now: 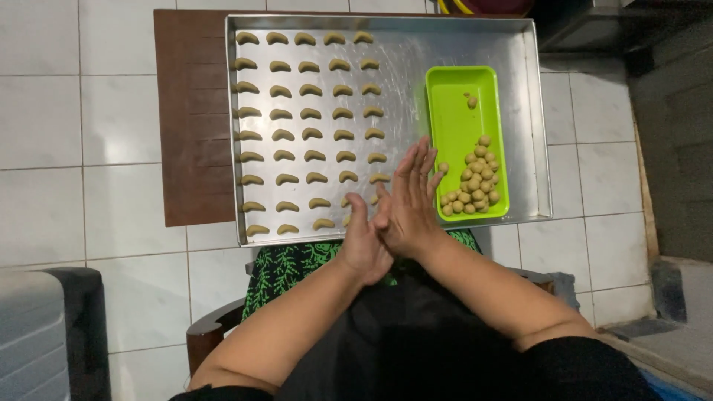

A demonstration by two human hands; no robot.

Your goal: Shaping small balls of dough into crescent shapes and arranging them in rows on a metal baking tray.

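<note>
We look down on a white tiled floor [119,119] with a dark wooden board [189,119] lying on it, up and to the left of our hands. On the board, directly ahead of our hands, sits a large metal tray [416,52]. Rows of small crescent-shaped dough pieces [308,111] fill its left part, just beyond and left of our fingertips; each crescent lies with its long axis running left to right.

Just to the right of our right hand, inside the metal tray, rests a green plastic tray [457,111], its long axis pointing away from us. Small dough balls [475,182] are heaped at its near end, almost touching our right fingertips, so the right hand is clearly the nearer one.

Our left hand [364,249] and right hand [408,200] are pressed palm to palm, fingers straight, the right lying over the left. Whether any dough sits between the palms, we cannot tell.
</note>
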